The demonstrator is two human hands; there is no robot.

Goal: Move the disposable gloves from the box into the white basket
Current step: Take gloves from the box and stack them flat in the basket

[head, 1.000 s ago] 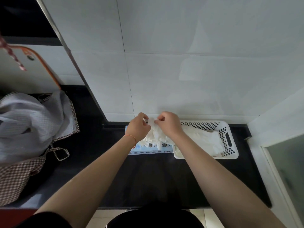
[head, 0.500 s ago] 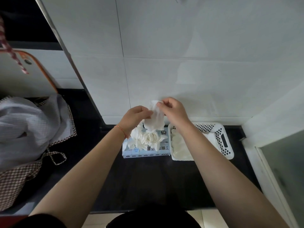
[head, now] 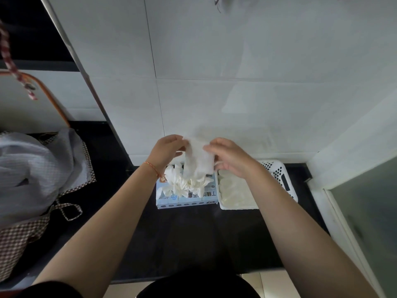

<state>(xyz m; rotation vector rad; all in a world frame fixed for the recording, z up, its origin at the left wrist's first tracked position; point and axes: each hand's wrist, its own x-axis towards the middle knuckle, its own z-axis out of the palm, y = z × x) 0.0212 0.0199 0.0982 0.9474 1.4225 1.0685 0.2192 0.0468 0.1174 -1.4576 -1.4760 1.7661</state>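
Gloves (head: pixel 198 157) hang between both hands above the box (head: pixel 184 195), which sits on the dark desk (head: pixel 193 237) just left of the white basket (head: pixel 279 171). Left hand (head: pixel 165 151) and right hand (head: pixel 229 157) pinch the top edge with curled fingers. Thin, limp and clingy, the gloves likely handle best held by the cuffs.

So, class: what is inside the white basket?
The white basket holds a flat layer of pale gloves. The right hand and forearm cover its middle, so nothing can be told there.
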